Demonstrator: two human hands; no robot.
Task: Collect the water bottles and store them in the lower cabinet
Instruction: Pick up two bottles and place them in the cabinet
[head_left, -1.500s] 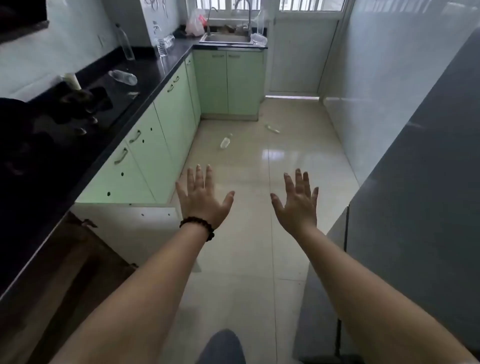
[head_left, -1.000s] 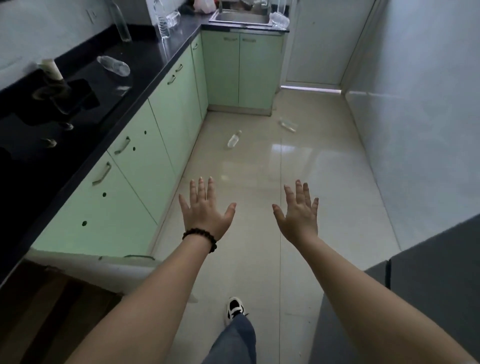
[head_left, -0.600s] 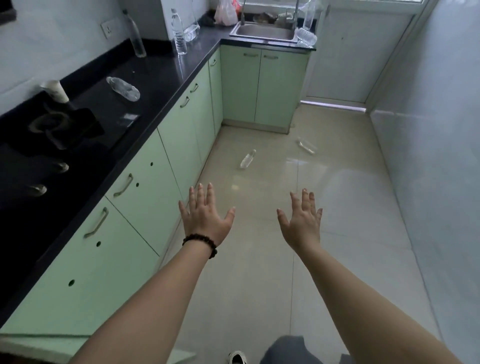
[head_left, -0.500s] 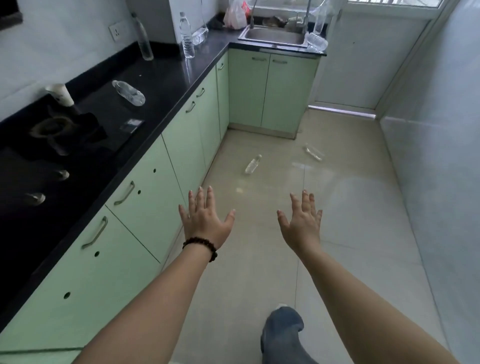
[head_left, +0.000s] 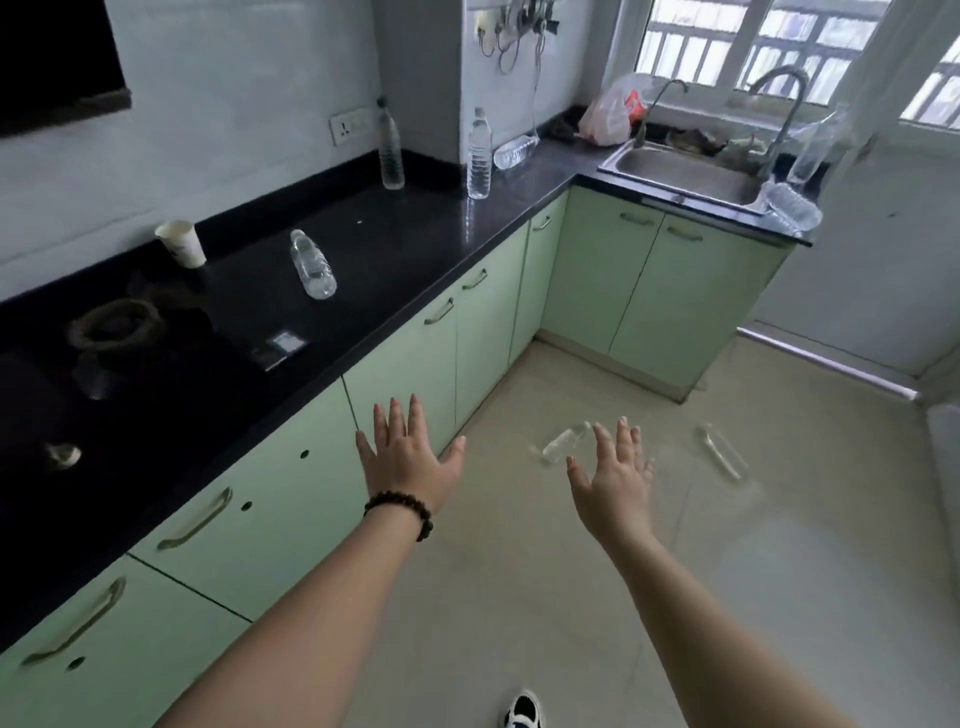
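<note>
I see an L-shaped black countertop over green cabinet doors bounding the left and far sides; the tiled floor ahead lies open. My left hand and right hand hover spread, fingers apart, holding nothing. Two clear bottles lie on the floor. One lies on the counter; two stand near the wall.
</note>
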